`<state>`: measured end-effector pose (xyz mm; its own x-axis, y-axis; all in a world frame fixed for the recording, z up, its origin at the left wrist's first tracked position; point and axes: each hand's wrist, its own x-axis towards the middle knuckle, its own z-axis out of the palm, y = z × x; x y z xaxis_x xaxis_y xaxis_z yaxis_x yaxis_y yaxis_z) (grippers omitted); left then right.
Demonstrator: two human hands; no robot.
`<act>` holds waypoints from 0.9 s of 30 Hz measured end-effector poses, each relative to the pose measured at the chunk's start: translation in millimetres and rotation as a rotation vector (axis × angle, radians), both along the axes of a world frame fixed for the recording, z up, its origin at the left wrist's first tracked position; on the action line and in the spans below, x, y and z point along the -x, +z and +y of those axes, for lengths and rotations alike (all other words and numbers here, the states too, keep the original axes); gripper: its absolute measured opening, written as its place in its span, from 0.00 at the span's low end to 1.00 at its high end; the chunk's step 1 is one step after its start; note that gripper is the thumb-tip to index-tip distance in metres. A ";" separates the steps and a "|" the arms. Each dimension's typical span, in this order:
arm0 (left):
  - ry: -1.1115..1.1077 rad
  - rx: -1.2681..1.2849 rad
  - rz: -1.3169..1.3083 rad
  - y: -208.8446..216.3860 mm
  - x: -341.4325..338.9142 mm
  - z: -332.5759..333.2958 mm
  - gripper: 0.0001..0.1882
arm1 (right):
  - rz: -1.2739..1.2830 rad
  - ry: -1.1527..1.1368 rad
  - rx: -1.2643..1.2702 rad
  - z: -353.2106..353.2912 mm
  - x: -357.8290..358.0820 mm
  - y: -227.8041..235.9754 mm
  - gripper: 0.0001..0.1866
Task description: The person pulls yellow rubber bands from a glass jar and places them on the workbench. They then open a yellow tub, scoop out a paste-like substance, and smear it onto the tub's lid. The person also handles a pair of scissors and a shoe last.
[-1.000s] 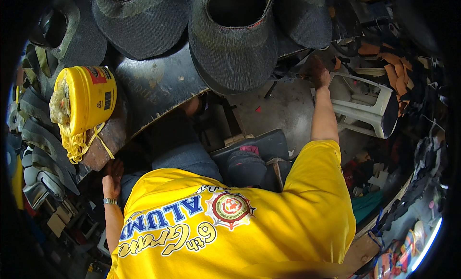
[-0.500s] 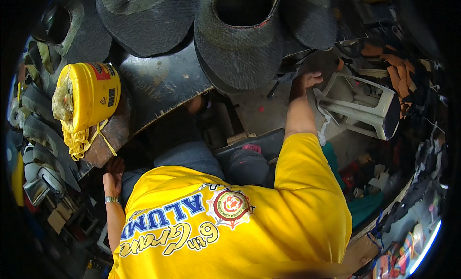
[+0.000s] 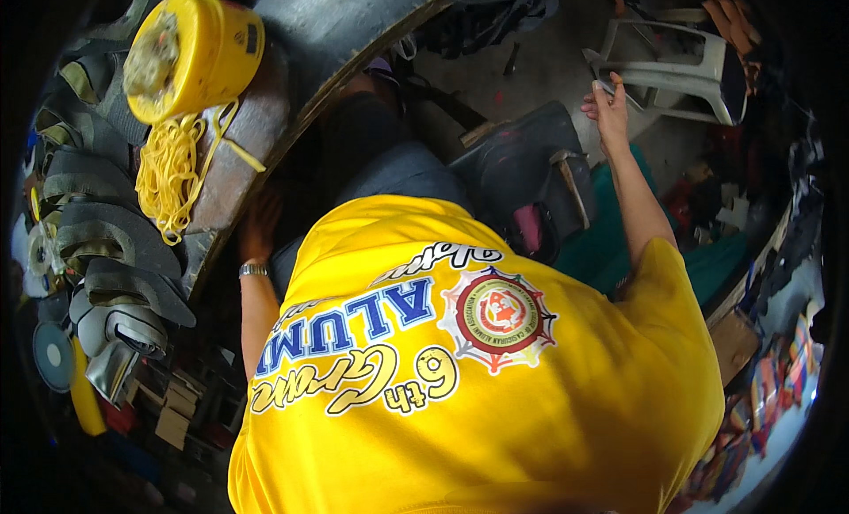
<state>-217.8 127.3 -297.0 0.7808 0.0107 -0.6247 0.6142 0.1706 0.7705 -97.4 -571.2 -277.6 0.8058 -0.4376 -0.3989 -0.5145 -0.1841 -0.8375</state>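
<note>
My right hand point(image 3: 608, 116) reaches out to the right with fingers apart, beside the leg ends of a grey plastic stool point(image 3: 725, 76). The stool appears to lie on its side. Whether the fingertips touch its leg, I cannot tell. My left hand point(image 3: 259, 222), with a metal-banded watch point(image 3: 254, 269) at the wrist, is low in shadow beside the edge of the dark worktable point(image 3: 309, 28); its fingers are hard to make out. On that table stands a yellow tub point(image 3: 217, 54) with a crusted pale top. A bundle of yellow cord point(image 3: 168, 174) hangs beside it.
Several dark curved pieces point(image 3: 106, 218) are stacked along the left. A black seat-like panel point(image 3: 531, 152) stands near my legs, with green cloth point(image 3: 592, 240) behind. Brown scraps point(image 3: 730, 15) lie at the far right, and the table edge runs close to my left arm.
The view has shifted, and the large dark pieces at the top have mostly left it. My body has leaned, and my right hand has come closer to the stool's legs.
</note>
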 end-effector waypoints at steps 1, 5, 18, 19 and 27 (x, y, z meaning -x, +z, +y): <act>0.061 0.057 0.024 -9.8 -2.6 3.5 0.26 | -0.006 0.019 -0.019 10.2 12.3 18.0 0.32; 0.161 0.232 0.037 -44.6 -6.4 19.3 0.28 | 0.071 0.077 -0.041 52.3 73.0 76.2 0.27; 0.169 0.617 -0.152 -82.5 -3.4 59.9 0.30 | 0.293 0.085 0.817 51.1 199.2 45.5 0.42; 0.143 0.641 -0.200 -83.3 -3.2 60.2 0.30 | 0.305 0.006 0.683 44.9 200.7 44.5 0.42; 0.123 0.352 -0.124 -67.8 -17.7 37.6 0.28 | -0.005 0.037 0.278 104.6 202.0 92.6 0.34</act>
